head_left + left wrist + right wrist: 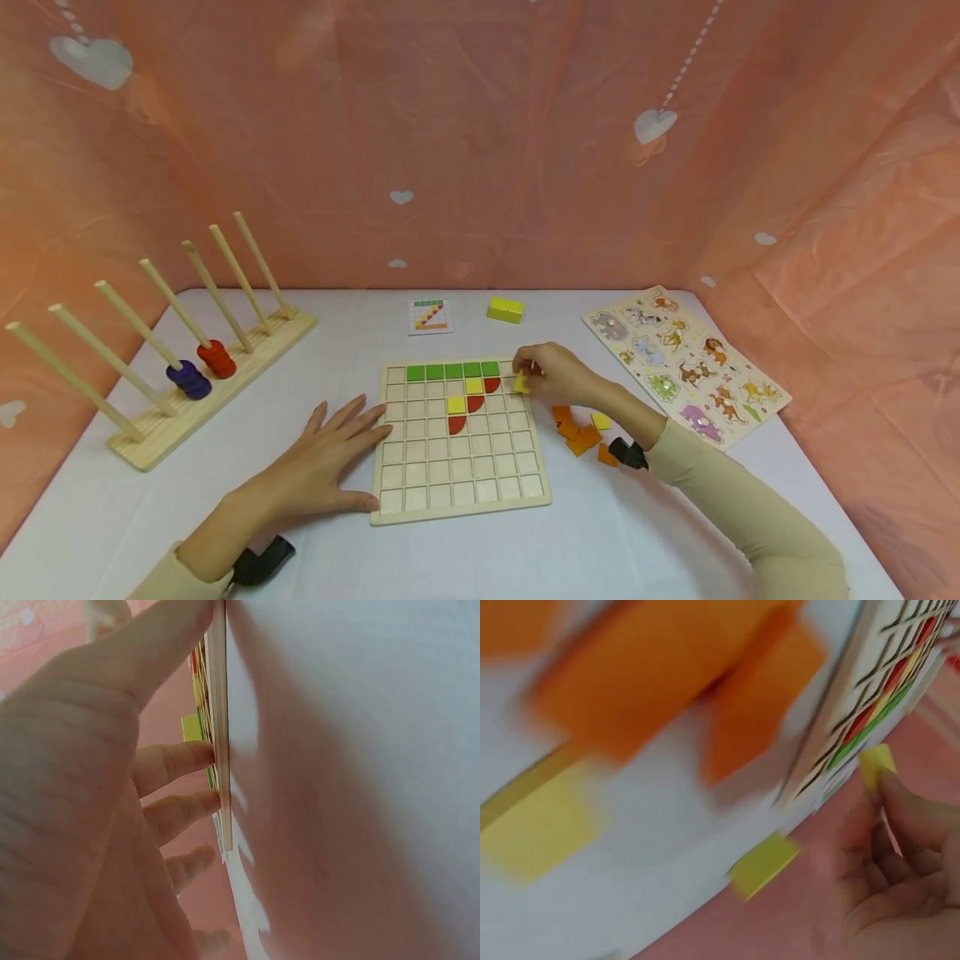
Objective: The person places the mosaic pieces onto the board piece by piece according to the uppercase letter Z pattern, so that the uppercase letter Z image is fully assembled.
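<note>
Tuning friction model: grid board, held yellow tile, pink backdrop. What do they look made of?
Grid board: probably matte wood or plywood; pale beige, with lines along its edge in the left wrist view.
Yellow tile in the right hand: likely painted wood, even matte colour; plastic possible.
Pink backdrop: thin fabric or plastic sheet, faint sheen, visible creases.

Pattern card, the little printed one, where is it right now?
In the head view, the pattern card lies toward the far edge of the table, left of the yellow blocks and beyond the grid board.
</note>
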A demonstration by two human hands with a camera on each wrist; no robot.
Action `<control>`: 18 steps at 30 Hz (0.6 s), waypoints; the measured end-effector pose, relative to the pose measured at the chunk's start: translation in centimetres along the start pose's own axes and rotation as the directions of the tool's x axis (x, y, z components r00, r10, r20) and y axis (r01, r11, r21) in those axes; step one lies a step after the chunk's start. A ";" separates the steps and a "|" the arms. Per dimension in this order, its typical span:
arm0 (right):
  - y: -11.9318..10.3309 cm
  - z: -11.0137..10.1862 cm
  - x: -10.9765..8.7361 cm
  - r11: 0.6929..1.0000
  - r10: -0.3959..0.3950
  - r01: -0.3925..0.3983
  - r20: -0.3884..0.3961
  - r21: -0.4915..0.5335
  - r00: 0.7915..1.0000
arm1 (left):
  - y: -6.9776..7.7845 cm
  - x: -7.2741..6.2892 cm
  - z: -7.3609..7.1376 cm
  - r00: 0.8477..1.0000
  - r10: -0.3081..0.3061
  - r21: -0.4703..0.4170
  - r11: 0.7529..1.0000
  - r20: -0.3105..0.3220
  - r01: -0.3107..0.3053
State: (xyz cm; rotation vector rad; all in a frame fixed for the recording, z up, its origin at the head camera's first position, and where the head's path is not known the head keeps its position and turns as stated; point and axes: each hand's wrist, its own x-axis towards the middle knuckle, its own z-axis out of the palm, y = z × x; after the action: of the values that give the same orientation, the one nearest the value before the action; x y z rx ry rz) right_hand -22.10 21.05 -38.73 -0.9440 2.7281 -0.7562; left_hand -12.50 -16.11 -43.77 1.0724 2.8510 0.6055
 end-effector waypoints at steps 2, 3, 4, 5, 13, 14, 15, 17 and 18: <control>-1.0 0.7 1.0 0.996 -0.067 0.065 0.021 0.057 0.998 | 0.0 0.0 0.0 1.000 0.000 -0.004 1.000 0.001 0.000; -1.6 1.0 1.5 0.993 -0.090 0.087 0.037 0.081 0.995 | 0.0 0.0 0.0 1.000 0.000 -0.007 1.000 0.001 0.000; -2.2 1.4 2.0 0.990 -0.111 0.105 0.054 0.097 0.992 | 0.0 0.0 0.0 1.000 0.000 -0.010 1.000 0.002 0.000; -2.7 1.8 2.4 0.987 -0.127 0.120 0.069 0.103 0.989 | 0.0 0.0 0.0 1.000 0.000 -0.013 1.000 0.003 0.001; -6.7 4.7 5.2 0.974 -0.182 0.156 0.159 0.162 0.970 | -0.1 0.0 0.0 1.000 -0.001 -0.012 1.000 0.003 0.001; -7.0 5.0 5.4 0.976 -0.174 0.146 0.172 0.164 0.970 | -0.1 0.0 0.1 1.000 0.001 -0.011 1.000 0.001 -0.001; -7.3 5.3 5.6 0.977 -0.166 0.137 0.185 0.163 0.969 | -0.2 -0.1 0.1 1.000 0.003 -0.012 1.000 -0.001 -0.003; -7.6 5.8 5.8 0.982 -0.153 0.125 0.210 0.143 0.966 | -0.2 -0.1 0.1 1.000 0.007 -0.011 1.000 -0.005 -0.007; -7.6 6.0 5.9 0.984 -0.147 0.119 0.220 0.134 0.964 | -0.2 -0.1 0.1 1.000 0.007 -0.010 1.000 -0.006 -0.007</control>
State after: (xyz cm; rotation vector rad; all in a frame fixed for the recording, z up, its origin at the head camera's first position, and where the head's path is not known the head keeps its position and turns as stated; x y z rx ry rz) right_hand -20.90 9.80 -39.88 -1.1207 2.4131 -0.7715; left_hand -12.55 -16.28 -43.97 1.0821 2.8475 0.6233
